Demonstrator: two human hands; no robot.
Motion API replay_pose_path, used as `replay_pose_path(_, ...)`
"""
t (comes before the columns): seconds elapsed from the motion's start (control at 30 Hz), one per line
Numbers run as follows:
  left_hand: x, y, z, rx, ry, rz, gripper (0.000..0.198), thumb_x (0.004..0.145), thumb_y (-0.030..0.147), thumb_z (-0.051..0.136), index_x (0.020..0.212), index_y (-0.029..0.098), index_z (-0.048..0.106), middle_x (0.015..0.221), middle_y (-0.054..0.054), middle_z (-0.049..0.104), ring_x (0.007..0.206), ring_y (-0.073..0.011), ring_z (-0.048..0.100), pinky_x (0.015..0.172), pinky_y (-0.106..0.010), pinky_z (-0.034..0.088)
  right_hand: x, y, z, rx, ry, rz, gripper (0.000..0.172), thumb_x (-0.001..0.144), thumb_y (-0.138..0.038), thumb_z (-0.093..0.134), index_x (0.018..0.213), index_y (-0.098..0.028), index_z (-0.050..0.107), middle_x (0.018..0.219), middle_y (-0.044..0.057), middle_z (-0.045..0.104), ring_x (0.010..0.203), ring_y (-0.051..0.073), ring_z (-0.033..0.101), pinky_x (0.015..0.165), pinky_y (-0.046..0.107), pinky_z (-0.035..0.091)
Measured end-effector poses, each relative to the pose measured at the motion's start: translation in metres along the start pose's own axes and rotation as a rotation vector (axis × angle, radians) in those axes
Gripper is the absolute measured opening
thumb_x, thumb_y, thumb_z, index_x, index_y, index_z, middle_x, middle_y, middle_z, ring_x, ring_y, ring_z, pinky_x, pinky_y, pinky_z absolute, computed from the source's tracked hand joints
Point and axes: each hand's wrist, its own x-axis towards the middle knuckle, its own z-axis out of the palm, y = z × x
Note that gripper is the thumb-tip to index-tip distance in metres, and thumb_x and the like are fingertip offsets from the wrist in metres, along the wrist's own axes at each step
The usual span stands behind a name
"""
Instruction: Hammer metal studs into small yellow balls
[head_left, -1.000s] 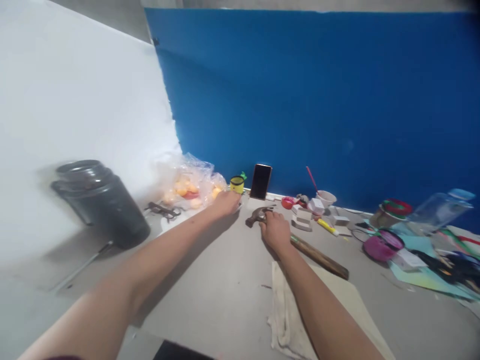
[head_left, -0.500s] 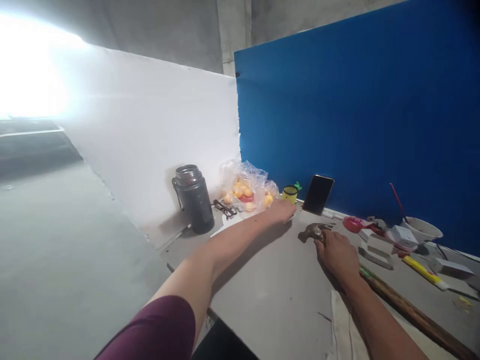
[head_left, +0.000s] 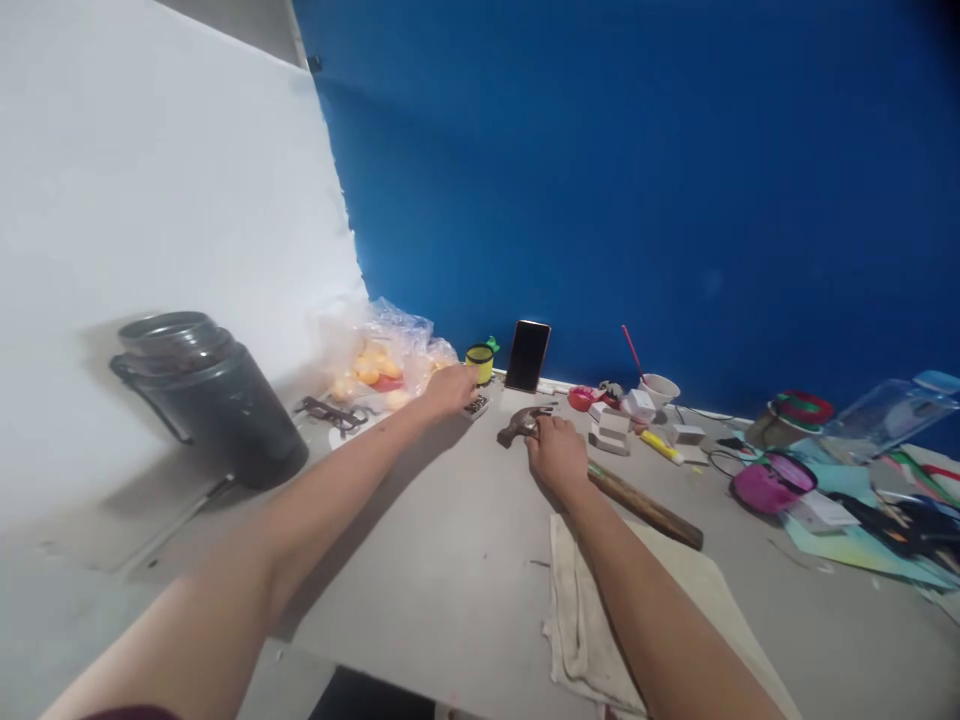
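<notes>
My right hand is wrapped round a claw hammer close to its metal head. The hammer lies on the table, its wooden handle pointing to the lower right past my wrist. At the far side of the table my left hand reaches out with curled fingers, beside a small box of tiny dark and light pieces. Its fingertips are mostly hidden, so what they pinch does not show. Just behind that hand stands a yellow cup with a black rim.
A dark flask without a lid stands left, near glasses and bagged yellow fruit. A phone leans on the blue wall. A folded cloth lies under my right forearm. Small boxes and a pink pouch sit right.
The view has turned right and moved closer to the table, bringing more of its right side into sight. My right hand stays on the hammer; my left stays by the small box.
</notes>
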Motion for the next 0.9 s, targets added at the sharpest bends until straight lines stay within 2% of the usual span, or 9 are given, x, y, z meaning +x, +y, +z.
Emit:
replay_pose_path(0.07,-0.006,0.002,-0.003,-0.092,0.030,-0.018,0.012,0.086,0.015,0.058,0.092,0.016,0.069,0.102,-0.013,0.077,0.101,-0.0266,0.072,0.086,-0.034,0.054,0.000,-0.001,-0.001,0.009,-0.005,0.004,0.034,0.100,-0.032,0.059,0.129,-0.016,0.064,0.127,0.017,0.068,0.120,0.033,0.058,0.093,0.042,0.044)
replay_pose_path(0.17,-0.023,0.009,-0.002,-0.290,0.022,-0.039,0.015,0.091,0.017,0.051,0.091,0.017,0.066,0.095,-0.011,0.077,0.085,-0.0188,0.071,0.071,-0.028,0.054,-0.001,-0.003,-0.005,0.043,0.001,0.032,0.037,0.099,-0.031,0.060,0.133,-0.015,0.063,0.128,0.018,0.069,0.121,0.034,0.058,0.095,0.042,0.044)
replay_pose_path(0.27,-0.048,0.019,0.006,-0.690,-0.035,-0.114,0.012,0.092,0.019,0.051,0.089,0.017,0.062,0.089,-0.010,0.075,0.070,-0.0127,0.066,0.056,-0.023,0.047,-0.003,-0.008,-0.011,0.184,0.116,0.026,0.037,0.097,-0.025,0.059,0.133,-0.016,0.065,0.132,0.017,0.069,0.124,0.033,0.057,0.102,0.043,0.043)
replay_pose_path(0.37,-0.072,0.026,0.016,-1.161,-0.118,-0.233,0.009,0.085,0.024,0.062,0.081,0.017,0.057,0.082,-0.006,0.070,0.061,-0.0090,0.058,0.050,-0.019,0.039,-0.007,-0.018,-0.015,0.548,0.243,-0.088,0.031,0.097,-0.025,0.055,0.123,-0.018,0.071,0.126,0.012,0.072,0.119,0.027,0.061,0.103,0.039,0.046)
replay_pose_path(0.47,-0.086,0.028,0.026,-1.418,-0.186,-0.268,0.022,0.072,0.027,0.076,0.079,0.018,0.057,0.064,0.002,0.059,0.054,-0.0076,0.051,0.046,-0.017,0.030,-0.013,-0.029,-0.013,0.993,0.148,-0.181,0.028,0.093,-0.033,0.060,0.110,-0.019,0.076,0.105,0.008,0.078,0.095,0.022,0.068,0.087,0.034,0.053)
replay_pose_path(0.53,-0.090,0.028,0.032,-1.528,-0.196,-0.282,0.031,0.065,0.027,0.083,0.080,0.019,0.057,0.057,0.005,0.054,0.050,-0.0071,0.048,0.044,-0.016,0.025,-0.015,-0.035,-0.010,1.159,0.079,-0.217,0.025,0.087,-0.036,0.066,0.100,-0.019,0.079,0.095,0.006,0.078,0.084,0.021,0.068,0.080,0.032,0.053)
replay_pose_path(0.63,-0.092,0.027,0.041,-1.614,-0.204,-0.301,0.034,0.062,0.025,0.086,0.076,0.019,0.056,0.053,0.005,0.054,0.046,-0.0065,0.046,0.043,-0.016,0.022,-0.018,-0.038,-0.007,1.219,0.076,-0.205,0.020,0.080,-0.037,0.072,0.088,-0.020,0.080,0.089,0.005,0.078,0.079,0.019,0.067,0.077,0.031,0.053)
replay_pose_path(0.8,-0.098,0.029,0.047,-1.722,-0.243,-0.285,0.033,0.065,0.025,0.087,0.072,0.017,0.056,0.056,0.003,0.056,0.048,-0.0058,0.046,0.044,-0.015,0.025,-0.021,-0.041,-0.009,1.281,0.052,-0.073,0.019,0.076,-0.038,0.076,0.080,-0.020,0.078,0.077,0.003,0.075,0.073,0.018,0.065,0.071,0.030,0.052)
replay_pose_path(0.9,-0.100,0.029,0.047,-1.811,-0.291,-0.274,0.030,0.072,0.031,0.086,0.074,0.015,0.061,0.065,-0.001,0.062,0.053,-0.0074,0.052,0.045,-0.017,0.032,-0.022,-0.042,-0.012,1.381,0.008,0.044,0.022,0.075,-0.040,0.077,0.080,-0.019,0.076,0.075,0.003,0.074,0.069,0.016,0.064,0.063,0.027,0.052)
